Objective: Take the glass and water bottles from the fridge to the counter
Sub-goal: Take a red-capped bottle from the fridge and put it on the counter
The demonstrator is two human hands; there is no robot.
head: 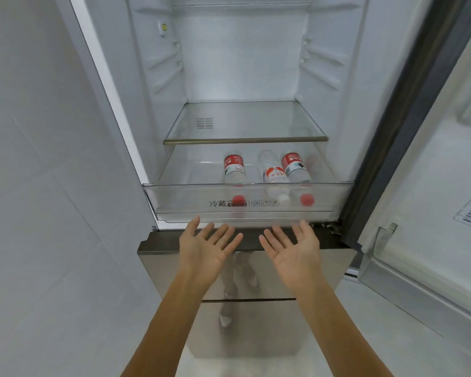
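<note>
Three water bottles lie on their sides in the clear fridge drawer [191, 197], caps toward me. A red-labelled bottle [234, 167] lies left of centre. At the right, a bottle with an orange-and-white label [273, 174] touches another red-labelled bottle [295, 165]. My left hand [207, 247] and my right hand [292, 247] are held palm up, fingers spread, just below the drawer's front edge and apart from it. Both hands hold nothing. A faint clear shape at the right of the glass shelf [245, 140] may be a glass, but I cannot tell.
The fridge door [430, 186] stands open at the right, its inner shelves close to my right arm. A white tiled wall [38, 186] borders the fridge on the left. Closed steel lower drawers [256, 322] sit below my hands. The upper fridge compartment holds nothing visible.
</note>
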